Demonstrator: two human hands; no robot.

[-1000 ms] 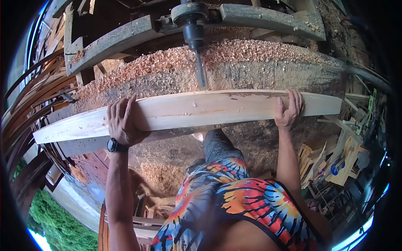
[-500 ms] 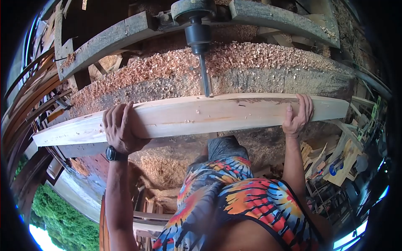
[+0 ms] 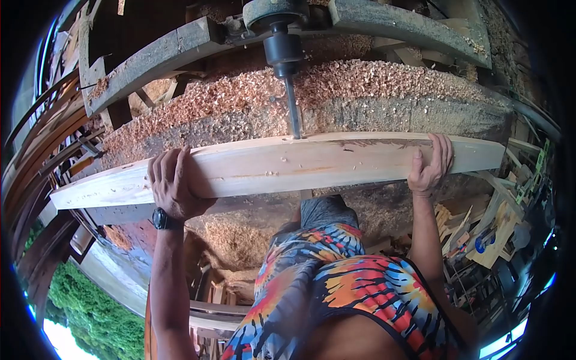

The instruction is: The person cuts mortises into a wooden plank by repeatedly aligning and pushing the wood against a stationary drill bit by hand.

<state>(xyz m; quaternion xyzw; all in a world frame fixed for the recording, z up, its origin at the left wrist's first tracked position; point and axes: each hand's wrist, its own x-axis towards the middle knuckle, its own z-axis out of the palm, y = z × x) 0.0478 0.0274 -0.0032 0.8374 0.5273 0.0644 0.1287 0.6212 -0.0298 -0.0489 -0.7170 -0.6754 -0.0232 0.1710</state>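
Observation:
A long pale wooden board (image 3: 252,171) stretches across the view, with a few shavings on its face. My left hand (image 3: 174,183), a dark watch at its wrist, is closed over the board left of centre, fingers over the far edge. Toward the right end, my right hand (image 3: 432,165) grips the same board, its fingers bent over the far edge and the thumb against the face. A drill bit (image 3: 292,108) points down from a black chuck (image 3: 283,49). Its tip meets the board's far edge, beside a small dark slot (image 3: 286,140); how deep it sits is hidden.
Wood shavings (image 3: 360,81) are heaped behind the board on the worktable (image 3: 474,120). A grey timber beam (image 3: 408,30) runs behind the chuck. Long curved strips (image 3: 45,141) stand at left. Offcuts (image 3: 492,240) and tools clutter the right, and sawdust (image 3: 234,240) lies nearer my body.
The whole view has shifted very slightly. Both hands keep their grip in the same places on the board, and the bit stays at its far edge.

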